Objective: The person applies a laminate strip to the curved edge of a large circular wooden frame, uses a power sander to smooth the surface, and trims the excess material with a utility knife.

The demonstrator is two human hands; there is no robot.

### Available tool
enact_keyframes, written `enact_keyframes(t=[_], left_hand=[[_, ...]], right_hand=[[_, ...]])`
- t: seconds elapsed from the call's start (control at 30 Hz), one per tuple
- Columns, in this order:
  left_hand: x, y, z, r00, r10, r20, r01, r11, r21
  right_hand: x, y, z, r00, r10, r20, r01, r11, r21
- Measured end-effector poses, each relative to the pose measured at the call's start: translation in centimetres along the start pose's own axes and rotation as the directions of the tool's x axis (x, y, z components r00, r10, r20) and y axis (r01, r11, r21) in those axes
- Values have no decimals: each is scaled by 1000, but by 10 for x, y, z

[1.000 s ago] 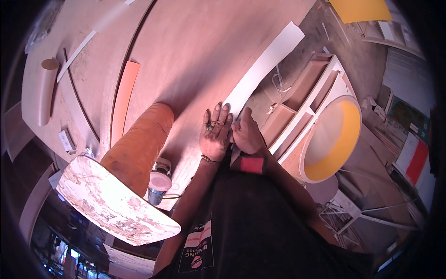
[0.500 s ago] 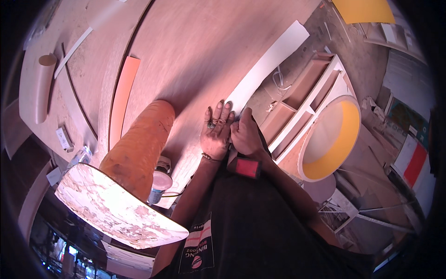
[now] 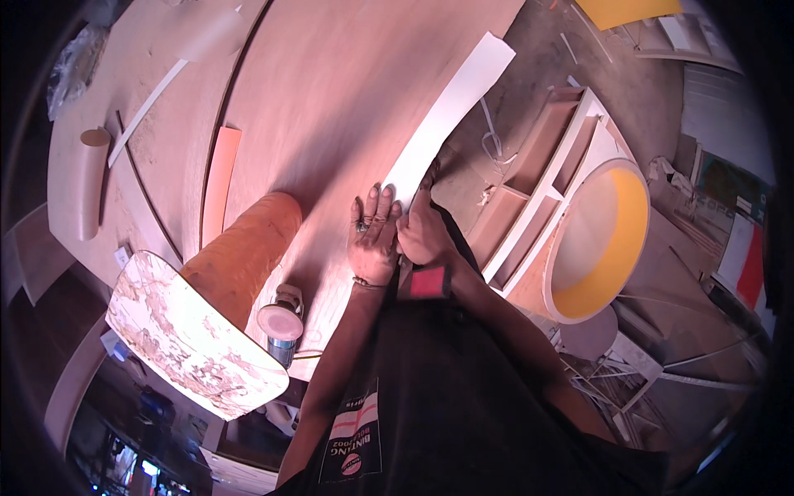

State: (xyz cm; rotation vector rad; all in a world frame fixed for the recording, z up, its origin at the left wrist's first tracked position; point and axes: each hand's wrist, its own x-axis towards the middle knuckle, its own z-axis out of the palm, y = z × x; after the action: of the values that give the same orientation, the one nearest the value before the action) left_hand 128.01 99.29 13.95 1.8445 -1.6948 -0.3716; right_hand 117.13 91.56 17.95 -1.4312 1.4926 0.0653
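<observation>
A long white strip [image 3: 451, 107] lies along the right edge of a broad wooden sheet [image 3: 331, 91]. Over its near end, my left hand [image 3: 374, 240] rests palm down with fingers stretched out; a ring and a beaded bracelet are on it. Right beside it, my right hand [image 3: 425, 236] is closed at the edge of the sheet, thumb raised. Whatever sits inside its curled fingers is hidden. By my right wrist there is a dark item with a red rectangular panel [image 3: 428, 283].
To the left lie an orange-brown roll [image 3: 248, 248], a stained white board [image 3: 190, 339], a round-bodied power tool [image 3: 281, 321], an orange strip [image 3: 221, 178] and a tan tube [image 3: 93, 182]. On the right stand a wooden frame with compartments [image 3: 538, 186] and a yellow-lined ring [image 3: 608, 289].
The whole view has shifted, so the strip and my hands appear farther left. Both hands keep the same pose beside each other, left one flat, right one closed.
</observation>
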Motion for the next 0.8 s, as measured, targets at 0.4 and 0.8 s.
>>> enact_keyframes(t=[0.4, 0.8], left_hand=[[-2, 0, -3, 1000, 28, -1, -28, 1000, -15], [-5, 0, 1, 1000, 12, -15, -13, 998, -66]], right_hand=[[-9, 13, -2, 974, -202, 102, 213, 971, -107], [-9, 9, -11, 959, -271, 82, 282, 941, -187]])
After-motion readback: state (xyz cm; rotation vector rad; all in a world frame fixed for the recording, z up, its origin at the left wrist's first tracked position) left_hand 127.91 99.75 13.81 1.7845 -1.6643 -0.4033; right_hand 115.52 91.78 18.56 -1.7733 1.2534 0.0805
